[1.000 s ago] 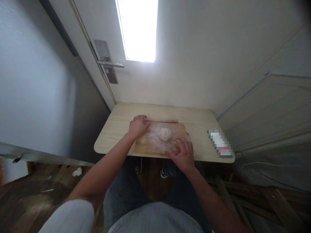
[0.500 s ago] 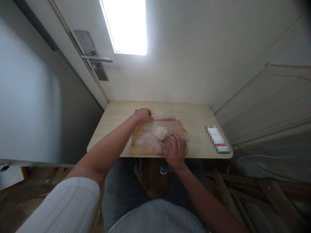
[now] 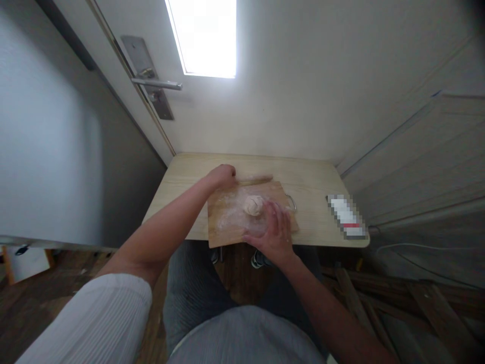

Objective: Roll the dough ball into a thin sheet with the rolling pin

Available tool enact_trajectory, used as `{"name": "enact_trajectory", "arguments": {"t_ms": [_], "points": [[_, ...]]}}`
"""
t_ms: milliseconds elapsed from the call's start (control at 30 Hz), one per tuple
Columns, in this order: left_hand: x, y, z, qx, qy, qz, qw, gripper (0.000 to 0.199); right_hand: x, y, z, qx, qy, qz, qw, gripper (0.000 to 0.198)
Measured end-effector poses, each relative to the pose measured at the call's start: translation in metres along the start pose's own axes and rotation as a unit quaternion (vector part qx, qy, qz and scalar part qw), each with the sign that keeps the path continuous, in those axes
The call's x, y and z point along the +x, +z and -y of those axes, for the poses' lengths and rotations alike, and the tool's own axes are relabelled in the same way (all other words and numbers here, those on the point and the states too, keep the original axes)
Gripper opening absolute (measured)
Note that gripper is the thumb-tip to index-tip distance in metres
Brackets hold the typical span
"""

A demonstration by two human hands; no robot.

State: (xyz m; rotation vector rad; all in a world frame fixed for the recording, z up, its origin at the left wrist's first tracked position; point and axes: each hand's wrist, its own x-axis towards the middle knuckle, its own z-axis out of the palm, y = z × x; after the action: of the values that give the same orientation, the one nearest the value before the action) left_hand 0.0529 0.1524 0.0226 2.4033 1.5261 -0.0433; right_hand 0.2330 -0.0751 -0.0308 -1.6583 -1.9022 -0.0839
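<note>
My left hand (image 3: 224,175) is closed at the left end of a thin wooden rolling pin (image 3: 256,179), along the far edge of a wooden cutting board (image 3: 223,232). The pin slants slightly, its right end farther back. A round lump of pale dough (image 3: 253,206) sits on the floured board. My right hand (image 3: 276,230) lies on the board's right part with thumb and fingers apart, just beside the dough. Whether its fingertips touch the dough I cannot tell. The board sits slightly askew, its near-left corner jutting past the table's front edge.
A pale wooden table (image 3: 314,177) stands against a white door with a metal handle (image 3: 159,84). A metal ring handle (image 3: 291,202) is on the board's right side. A blurred-out flat object (image 3: 346,216) lies at the table's right. Wooden planks (image 3: 356,293) are at lower right.
The board has turned a little, its near-left corner coming toward me. The rolling pin's right end has shifted away from the board. My right hand has spread its thumb along the near edge.
</note>
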Motion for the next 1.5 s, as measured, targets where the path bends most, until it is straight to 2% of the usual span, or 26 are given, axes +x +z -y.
{"name": "enact_trajectory", "arguments": {"t_ms": [133, 400, 600, 700, 767, 867, 1100, 1233, 1400, 1500], "points": [[-0.020, 0.006, 0.006, -0.014, -0.008, -0.033, 0.999, 0.034, -0.006, -0.009, -0.008, -0.015, -0.020, 0.066, 0.997, 0.111], [-0.048, 0.008, 0.010, -0.053, -0.015, -0.065, 0.996, 0.028, -0.007, 0.009, -0.006, -0.022, -0.001, 0.042, 0.999, 0.106], [-0.074, 0.015, 0.019, -0.096, -0.027, -0.115, 0.988, 0.016, 0.000, 0.009, -0.010, -0.002, 0.003, 0.024, 1.000, 0.103], [-0.091, 0.024, 0.021, -0.118, -0.037, -0.150, 0.981, 0.017, 0.018, 0.009, -0.011, 0.035, 0.010, -0.002, 0.999, 0.090], [-0.101, 0.029, 0.018, -0.129, -0.048, -0.164, 0.977, 0.016, 0.034, 0.012, -0.009, 0.043, 0.011, -0.013, 0.999, 0.073], [-0.111, 0.037, 0.013, -0.147, -0.057, -0.175, 0.972, 0.015, 0.056, 0.022, -0.002, 0.023, 0.001, 0.012, 1.000, 0.052], [-0.122, 0.048, 0.010, -0.162, -0.122, -0.196, 0.959, 0.010, 0.083, 0.041, 0.016, -0.027, 0.022, 0.048, 0.998, 0.040], [-0.122, 0.051, 0.012, -0.167, -0.130, -0.191, 0.959, 0.008, 0.094, 0.045, 0.019, -0.045, 0.036, 0.066, 0.996, 0.040], [-0.119, 0.048, 0.010, -0.155, -0.152, -0.182, 0.959, 0.009, 0.090, 0.053, 0.017, -0.057, 0.015, 0.074, 0.996, 0.034], [-0.119, 0.047, 0.010, -0.134, -0.156, -0.179, 0.962, 0.010, 0.081, 0.060, 0.015, -0.047, 0.001, 0.056, 0.997, 0.042]]}}
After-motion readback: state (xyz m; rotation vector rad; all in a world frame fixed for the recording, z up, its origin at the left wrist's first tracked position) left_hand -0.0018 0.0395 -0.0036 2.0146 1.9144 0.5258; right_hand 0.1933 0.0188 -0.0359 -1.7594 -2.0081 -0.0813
